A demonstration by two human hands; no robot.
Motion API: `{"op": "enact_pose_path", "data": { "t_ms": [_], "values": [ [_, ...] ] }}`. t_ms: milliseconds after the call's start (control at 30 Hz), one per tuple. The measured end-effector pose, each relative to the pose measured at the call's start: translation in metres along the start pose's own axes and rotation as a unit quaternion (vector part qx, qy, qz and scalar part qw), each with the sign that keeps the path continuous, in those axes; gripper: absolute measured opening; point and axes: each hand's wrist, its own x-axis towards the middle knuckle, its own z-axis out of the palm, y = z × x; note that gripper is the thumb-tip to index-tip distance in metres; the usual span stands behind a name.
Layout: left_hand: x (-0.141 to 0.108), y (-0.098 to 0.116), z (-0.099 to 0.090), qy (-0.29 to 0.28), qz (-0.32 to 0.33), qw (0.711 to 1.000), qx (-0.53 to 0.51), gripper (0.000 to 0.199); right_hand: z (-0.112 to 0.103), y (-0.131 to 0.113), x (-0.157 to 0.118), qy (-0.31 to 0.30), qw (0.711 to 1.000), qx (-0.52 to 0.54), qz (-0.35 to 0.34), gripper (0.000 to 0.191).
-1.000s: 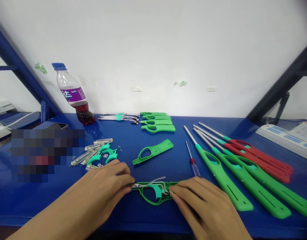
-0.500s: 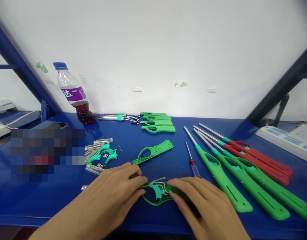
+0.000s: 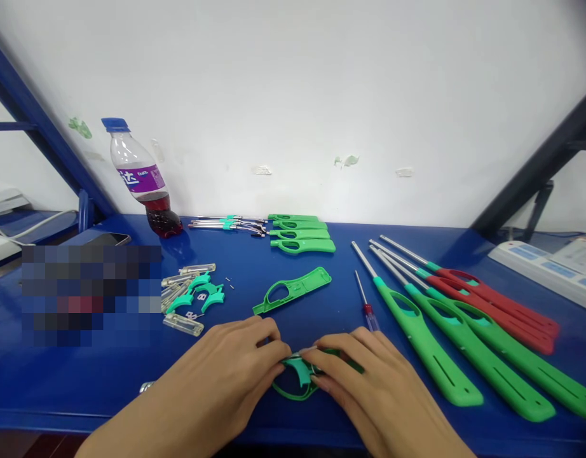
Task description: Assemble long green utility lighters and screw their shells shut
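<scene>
A green lighter casing half (image 3: 293, 395) lies at the front middle of the table, its open inner side up. In it sits a turquoise trigger (image 3: 300, 371); part of a pale wire shows beside it. My left hand (image 3: 248, 356) pinches the casing's left end. My right hand (image 3: 357, 375) has its fingertips closed at the casing's middle, by the trigger and wire, and covers much of the handle. Just behind them rests another green casing half (image 3: 297, 290), inner side up. A screwdriver (image 3: 368, 312) with a clear, red-collared handle lies beyond my right hand.
Several finished-looking green lighters (image 3: 424, 350) and red lighters (image 3: 496, 302) lie right. Left are clear fuel tanks (image 3: 184, 324) and loose turquoise triggers (image 3: 211, 299). Behind are metal rods (image 3: 226, 224), green casings (image 3: 302, 245) and a bottle (image 3: 143, 181). A power strip (image 3: 526, 257) sits far right.
Both hands have shifted slightly; my right fingers have moved left toward the trigger and now cover most of the wires. The casing has turned a little.
</scene>
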Motion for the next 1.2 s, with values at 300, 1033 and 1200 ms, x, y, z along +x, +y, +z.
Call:
{"op": "enact_pose_path", "data": {
  "t_ms": [300,1033,1200],
  "values": [
    [0.0017,0.0,0.0016,-0.007,-0.005,1.0,-0.004,0.024,0.0018,0.0009,-0.0014,0.003,1.0,0.02,0.01,0.036],
    [0.0009,0.0015,0.0023,-0.013,0.0,1.0,-0.017,0.021,0.002,0.0001,-0.002,0.013,1.0,0.02,0.006,0.033],
    [0.0006,0.0038,0.0008,-0.016,-0.005,1.0,-0.019,0.019,0.0021,0.001,-0.0039,0.007,1.0,0.023,0.012,0.032]
  ]
}}
